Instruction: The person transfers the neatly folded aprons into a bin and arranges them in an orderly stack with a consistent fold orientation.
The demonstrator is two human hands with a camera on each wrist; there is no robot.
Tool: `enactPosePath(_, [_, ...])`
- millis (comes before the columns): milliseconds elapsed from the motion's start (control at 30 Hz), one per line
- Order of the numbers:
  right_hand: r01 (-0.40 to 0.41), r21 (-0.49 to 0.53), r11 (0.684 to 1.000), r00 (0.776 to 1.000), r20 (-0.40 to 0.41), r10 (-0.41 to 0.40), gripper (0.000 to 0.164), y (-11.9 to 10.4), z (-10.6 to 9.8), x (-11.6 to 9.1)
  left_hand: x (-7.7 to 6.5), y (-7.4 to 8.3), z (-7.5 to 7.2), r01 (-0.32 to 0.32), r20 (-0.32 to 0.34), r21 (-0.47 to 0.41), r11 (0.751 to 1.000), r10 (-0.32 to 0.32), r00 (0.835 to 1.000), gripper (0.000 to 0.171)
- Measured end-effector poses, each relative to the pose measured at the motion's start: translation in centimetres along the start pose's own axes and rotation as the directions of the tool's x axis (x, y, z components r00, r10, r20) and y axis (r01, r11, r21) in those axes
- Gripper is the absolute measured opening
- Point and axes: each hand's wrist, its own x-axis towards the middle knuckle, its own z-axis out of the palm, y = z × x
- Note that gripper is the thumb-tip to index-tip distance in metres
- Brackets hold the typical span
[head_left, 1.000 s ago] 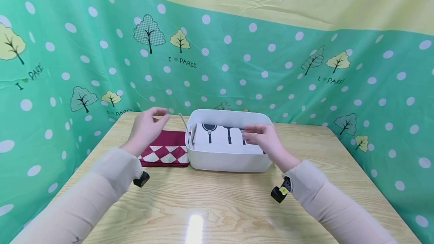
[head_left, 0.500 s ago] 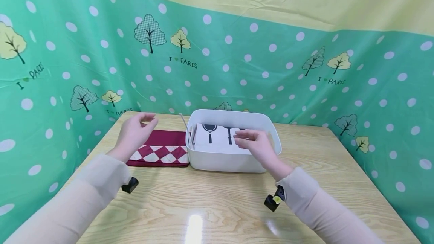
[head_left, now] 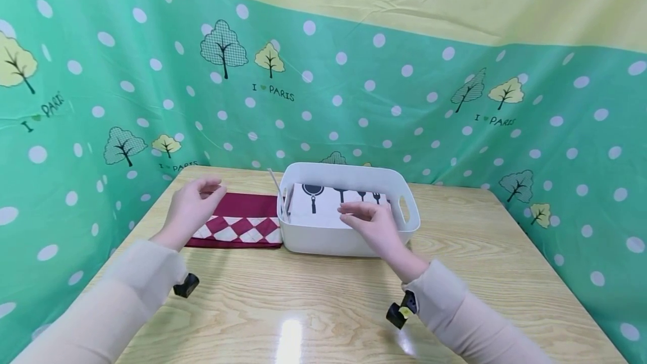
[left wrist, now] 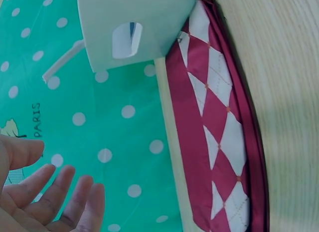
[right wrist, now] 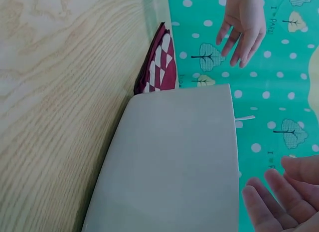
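Observation:
My left hand (head_left: pixel 191 206) hovers over the left part of a folded maroon cloth (head_left: pixel 250 205) with a maroon and white diamond band, its fingers loosely bent and holding nothing. In the left wrist view that cloth (left wrist: pixel 209 102) lies flat beside the bin. My right hand (head_left: pixel 373 226) is in front of and above a white plastic bin (head_left: pixel 328 240), relaxed, with nothing in its fingers. Inside the bin sits a folded white cloth (head_left: pixel 323 206) printed with dark kitchen utensils. A thin pale stick (head_left: pixel 275 184) leans out over the bin's left end.
The wooden table (head_left: pixel 283 296) stretches in front of the bin and to its right. A green and yellow curtain (head_left: pixel 323 89) with dots and trees hangs behind and along both sides. The bin has a handle hole (head_left: pixel 404 208) at its right end.
My left hand has moved left and slightly down over the maroon cloth. The right hand has drifted left and down, uncovering the bin's right end and more of the printed cloth.

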Motion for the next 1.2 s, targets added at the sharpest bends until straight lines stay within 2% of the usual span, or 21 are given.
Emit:
enactPosePath(367, [0.009, 0.048, 0.999, 1.000, 0.027, -0.010, 0.028, -0.1, 1.3, -1.2, -0.1, -1.5, 0.0, 0.045, -0.001, 0.031, 0.999, -0.045, 0.999, 0.059])
enactPosePath(733, [0.062, 0.119, 0.991, 0.995, 0.065, -0.070, 0.029, 0.3, 2.2, -1.8, 0.1, -3.2, -0.2, 0.082, 0.004, 0.050, 0.995, -0.082, 0.997, 0.063])
enactPosePath(1000, [0.088, 0.086, 0.992, 0.990, 0.106, -0.097, 0.030, 0.8, 2.8, -2.4, -0.1, -3.7, -0.1, 0.144, 0.014, 0.046, 0.988, -0.145, 0.989, 0.065])
enactPosePath(1200, [0.073, 0.088, 0.993, 0.988, 0.126, -0.083, 0.029, 1.3, 3.5, -2.7, 0.0, -4.4, -0.2, 0.149, 0.003, 0.075, 0.986, -0.150, 0.989, 0.067])
